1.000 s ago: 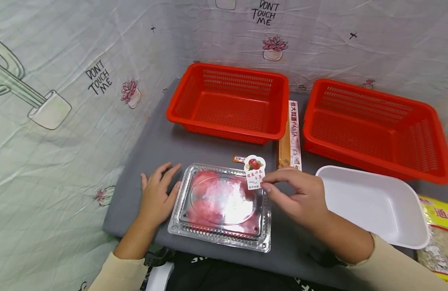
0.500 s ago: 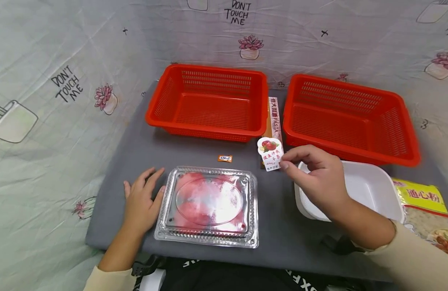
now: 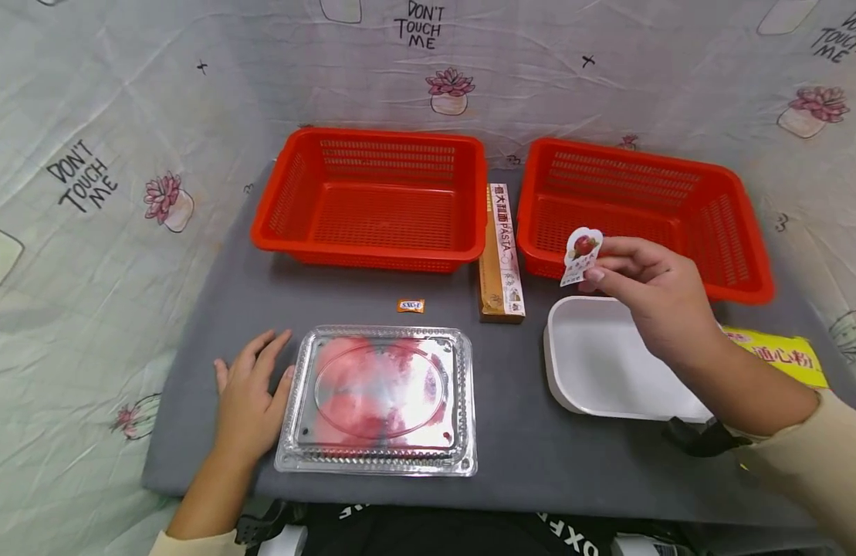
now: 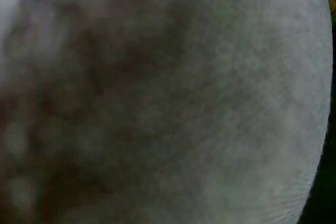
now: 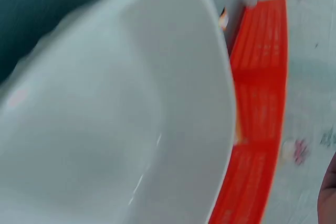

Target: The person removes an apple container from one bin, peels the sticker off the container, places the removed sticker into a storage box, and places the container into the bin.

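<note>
In the head view my right hand (image 3: 650,297) pinches a small white card (image 3: 580,256) between thumb and forefinger. Red apples and printed lettering show on the card, which is raised in front of the right red basket (image 3: 629,197) and over the far edge of a white plastic basin (image 3: 597,378). My left hand (image 3: 250,409) rests on the grey table, fingers spread, right beside a clear lidded plastic box (image 3: 379,398) with red round fruit inside. The left wrist view is a dark blur. White basin walls (image 5: 105,103) fill much of the right wrist view.
Another red basket (image 3: 393,212) stands at the back left. Between the baskets lies a long pasta box (image 3: 504,255). An orange-wrapped candy (image 3: 410,306) lies behind the clear box. A yellow packet (image 3: 782,355) is partly hidden by the right arm.
My right hand has carried the card from the clear box's far right corner, rightward and away from me, to the right basket. The head view has swung right. My left hand stays beside the box.
</note>
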`<state>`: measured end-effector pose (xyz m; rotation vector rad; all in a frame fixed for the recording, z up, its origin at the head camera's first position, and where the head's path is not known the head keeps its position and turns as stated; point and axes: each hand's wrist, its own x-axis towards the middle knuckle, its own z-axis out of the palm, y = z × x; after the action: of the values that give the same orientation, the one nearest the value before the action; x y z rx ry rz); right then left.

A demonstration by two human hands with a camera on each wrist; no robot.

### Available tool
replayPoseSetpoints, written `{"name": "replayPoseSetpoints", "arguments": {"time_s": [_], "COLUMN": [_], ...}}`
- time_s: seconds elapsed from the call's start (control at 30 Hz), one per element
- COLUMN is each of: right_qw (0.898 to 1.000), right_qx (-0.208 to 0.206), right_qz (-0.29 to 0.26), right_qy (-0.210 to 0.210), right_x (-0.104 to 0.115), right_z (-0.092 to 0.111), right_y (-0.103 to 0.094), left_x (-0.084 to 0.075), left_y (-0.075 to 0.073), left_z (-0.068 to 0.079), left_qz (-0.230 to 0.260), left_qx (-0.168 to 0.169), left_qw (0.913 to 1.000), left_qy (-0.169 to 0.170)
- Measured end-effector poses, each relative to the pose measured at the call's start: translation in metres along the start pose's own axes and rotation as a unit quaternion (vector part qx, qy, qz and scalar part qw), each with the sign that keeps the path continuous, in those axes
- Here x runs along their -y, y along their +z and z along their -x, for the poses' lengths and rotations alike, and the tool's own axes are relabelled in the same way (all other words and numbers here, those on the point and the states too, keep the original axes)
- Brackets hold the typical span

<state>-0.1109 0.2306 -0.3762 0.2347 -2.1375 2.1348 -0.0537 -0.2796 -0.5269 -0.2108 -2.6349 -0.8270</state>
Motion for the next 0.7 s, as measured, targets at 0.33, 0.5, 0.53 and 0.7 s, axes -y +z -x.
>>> {"name": "replayPoseSetpoints", "arguments": {"time_s": [0.33, 0.5, 0.53, 0.7], "right_qw": [0.997, 0.992, 0.99, 0.986], "right_qx": [0.057, 0.115, 0.124, 0.153], "right_qz": [-0.035, -0.049, -0.052, -0.064], "right_qy": [0.03, 0.033, 0.032, 0.028], "right_x": [-0.022, -0.038, -0.04, -0.043], "right_z": [-0.015, -0.011, -0.011, -0.019], "right_y": [-0.045, -0.069, -0.074, -0.095], "left_x": [-0.004, -0.006, -0.006, -0.009], "left_y": [0.002, 0.004, 0.005, 0.003], "left_z": [0.002, 0.002, 0.002, 0.002], "left_qz": [0.009, 0.008, 0.009, 0.007], "left_qx": [0.002, 0.012, 0.013, 0.013], "left_qw": [1.0, 0.9999, 0.9999, 0.9999], "left_qy": [-0.001, 0.001, 0.002, -0.003]}}
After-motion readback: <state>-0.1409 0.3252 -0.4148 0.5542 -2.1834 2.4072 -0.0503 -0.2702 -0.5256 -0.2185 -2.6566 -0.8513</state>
